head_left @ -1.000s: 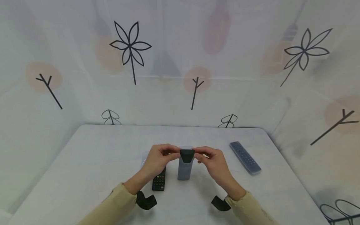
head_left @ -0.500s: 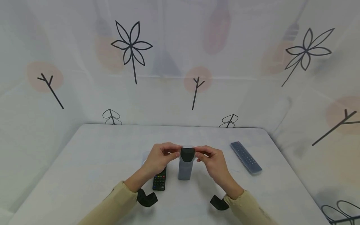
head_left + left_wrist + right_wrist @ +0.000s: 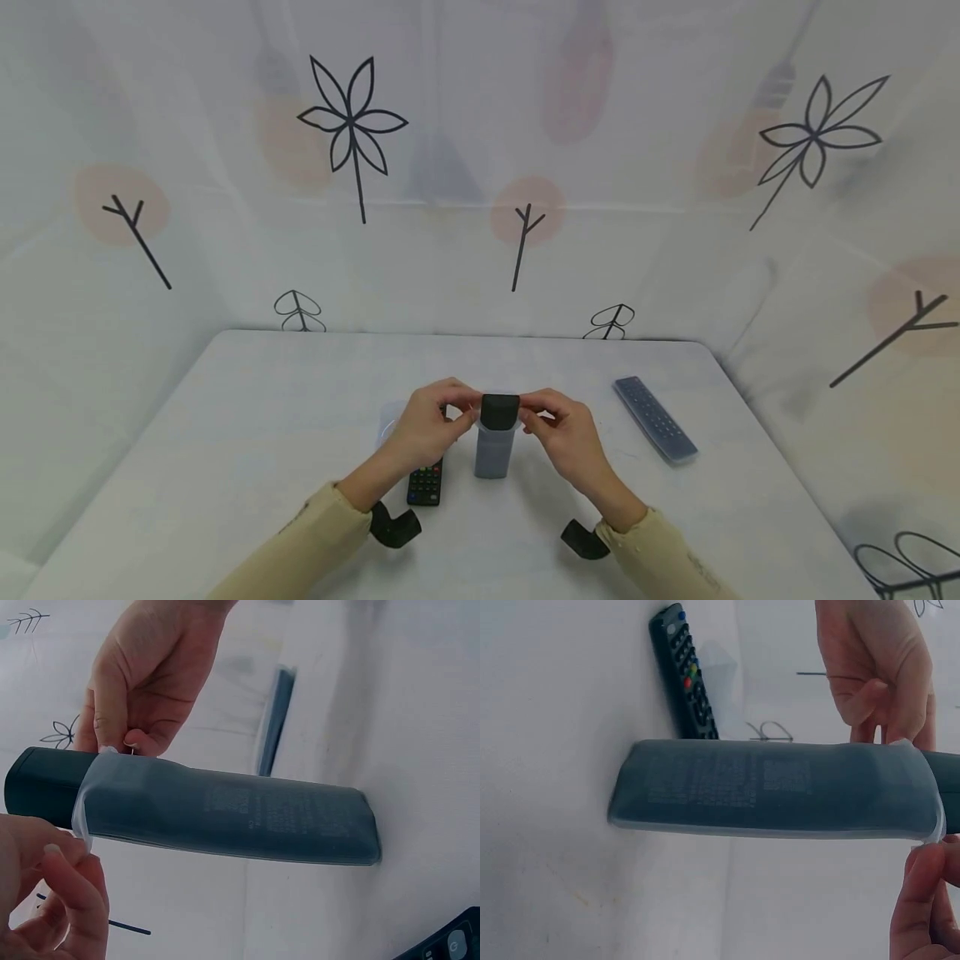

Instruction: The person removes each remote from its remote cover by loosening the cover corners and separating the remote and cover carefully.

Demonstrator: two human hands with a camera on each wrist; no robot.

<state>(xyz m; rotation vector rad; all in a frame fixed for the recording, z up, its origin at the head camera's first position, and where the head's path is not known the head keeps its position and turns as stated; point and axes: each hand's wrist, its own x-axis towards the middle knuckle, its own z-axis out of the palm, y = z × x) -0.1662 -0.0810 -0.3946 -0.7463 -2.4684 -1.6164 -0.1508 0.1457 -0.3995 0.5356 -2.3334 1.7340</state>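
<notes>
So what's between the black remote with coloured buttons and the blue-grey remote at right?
In the head view: a long dark remote, upright in a translucent sleeve, plus the right hand and left hand's fingers pinching that sleeve.

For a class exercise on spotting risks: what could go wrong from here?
The thin-looking sleeve could tear where the left hand and right hand pinch its rim. The remote inside, held upright with one end sticking out, might tip if either grip slips.

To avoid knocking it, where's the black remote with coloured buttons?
In the head view, the black remote lies on the table, partly hidden by the left hand, left of the held remote.
</notes>
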